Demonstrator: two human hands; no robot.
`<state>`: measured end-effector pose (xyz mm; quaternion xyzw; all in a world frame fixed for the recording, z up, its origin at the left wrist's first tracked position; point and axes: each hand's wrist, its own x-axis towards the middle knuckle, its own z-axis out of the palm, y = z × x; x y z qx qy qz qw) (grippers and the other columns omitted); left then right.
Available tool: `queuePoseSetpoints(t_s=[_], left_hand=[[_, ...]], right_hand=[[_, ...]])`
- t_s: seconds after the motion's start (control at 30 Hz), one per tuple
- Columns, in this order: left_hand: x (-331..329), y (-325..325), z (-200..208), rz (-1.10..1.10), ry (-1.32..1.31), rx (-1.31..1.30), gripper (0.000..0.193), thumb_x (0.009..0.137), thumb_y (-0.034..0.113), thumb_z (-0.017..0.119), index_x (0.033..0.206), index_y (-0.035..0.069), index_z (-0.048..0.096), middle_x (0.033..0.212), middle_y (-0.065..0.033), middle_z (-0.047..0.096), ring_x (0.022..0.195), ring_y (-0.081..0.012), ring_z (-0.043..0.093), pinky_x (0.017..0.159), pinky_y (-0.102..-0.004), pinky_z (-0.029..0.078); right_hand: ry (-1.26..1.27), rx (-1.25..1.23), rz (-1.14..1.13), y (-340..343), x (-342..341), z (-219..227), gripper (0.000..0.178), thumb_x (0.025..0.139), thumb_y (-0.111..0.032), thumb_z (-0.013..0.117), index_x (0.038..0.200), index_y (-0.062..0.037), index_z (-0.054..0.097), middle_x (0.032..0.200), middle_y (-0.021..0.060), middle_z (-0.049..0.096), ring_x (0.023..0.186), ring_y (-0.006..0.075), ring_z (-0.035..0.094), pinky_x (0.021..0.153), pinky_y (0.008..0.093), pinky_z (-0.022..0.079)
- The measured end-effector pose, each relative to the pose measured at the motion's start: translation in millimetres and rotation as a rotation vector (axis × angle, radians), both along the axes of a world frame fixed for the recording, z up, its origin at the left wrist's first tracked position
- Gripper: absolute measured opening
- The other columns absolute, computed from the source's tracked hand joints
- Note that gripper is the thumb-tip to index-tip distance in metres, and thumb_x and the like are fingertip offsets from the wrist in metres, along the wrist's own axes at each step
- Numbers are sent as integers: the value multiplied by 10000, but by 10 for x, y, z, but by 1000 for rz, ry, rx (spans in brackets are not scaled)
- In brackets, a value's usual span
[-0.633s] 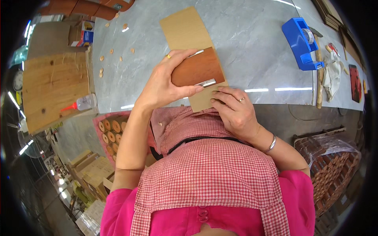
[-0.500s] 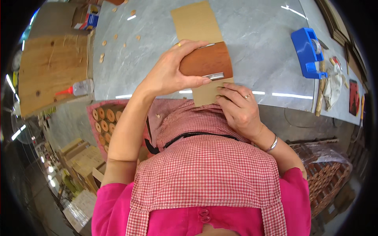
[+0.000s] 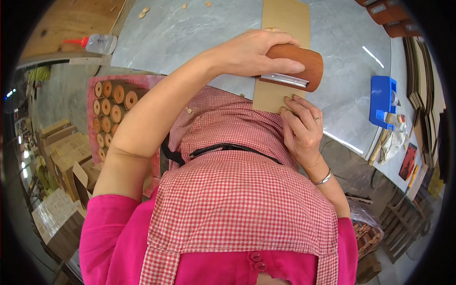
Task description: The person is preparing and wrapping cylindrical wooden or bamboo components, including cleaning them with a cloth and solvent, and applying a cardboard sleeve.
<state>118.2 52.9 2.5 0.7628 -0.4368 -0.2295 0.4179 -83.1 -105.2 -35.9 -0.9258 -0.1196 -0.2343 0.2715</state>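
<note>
A curved, reddish-brown wood-like piece (image 3: 312, 64) sits across a strip of brown cardboard (image 3: 285, 21) on the grey table. A shiny metal fitting (image 3: 287, 80) runs along its near edge. My left hand (image 3: 259, 52) grips this piece from above and from its left, thumb on the near side and fingers over the far side. The near end of the cardboard hangs past the table edge above my lap. There my right hand (image 3: 304, 128) pinches it, fingertips on top and thumb hidden.
At right stand a blue tape dispenser (image 3: 380, 97), a phone (image 3: 408, 161) and stacked cardboard sheets (image 3: 415, 76). More brown pieces (image 3: 394, 19) lie at the far right. A red-tipped bottle (image 3: 100, 43) is at left, above a box of hollow wooden cylinders (image 3: 114, 111).
The whole view has turned, bringing more brown pieces into sight at far right. The curved piece is tilted, showing more of its near metal fitting; the far fitting is now hidden. Both hands keep their holds.
</note>
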Motion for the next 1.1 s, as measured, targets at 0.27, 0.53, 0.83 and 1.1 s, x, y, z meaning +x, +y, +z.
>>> queuePoseSetpoints(t_s=[0.27, 0.53, 0.83, 1.1], left_hand=[[-15, -23, -28, 31, 22, -41, 708, 892, 619, 649, 1286, 31, 659, 1228, -203, 662, 1146, -361, 631, 971, -438, 513], [22, -3, 58, -21, 26, 52, 642, 957, 527, 633, 1360, 28, 601, 1326, -199, 613, 1227, -354, 581, 1032, -426, 472], [54, -35, 65, -31, 59, 89, 627, 969, 505, 626, 1392, 43, 584, 1348, -207, 603, 1255, -362, 570, 1062, -426, 459], [58, -8, 19, -68, -15, 58, 612, 974, 519, 619, 1372, 54, 598, 1284, -188, 597, 1218, -348, 571, 1039, -422, 465]], right_hand=[[-11, -68, 85, -100, 48, 58, 231, 703, 3, 760, 924, -59, 736, 1014, 51, 685, 917, 238, 606, 806, 364, 438], [-185, -147, 94, -228, 404, 398, 271, 683, 28, 749, 937, -63, 732, 1036, 90, 640, 923, 253, 572, 810, 378, 424], [-140, -78, 62, -203, 642, 415, 155, 774, 42, 721, 899, -22, 655, 1336, 209, 602, 1252, 400, 570, 1040, 479, 442], [-72, 43, 118, -236, 650, 464, 248, 784, 40, 734, 994, -12, 612, 1307, 217, 619, 1234, 406, 583, 1032, 465, 460]])
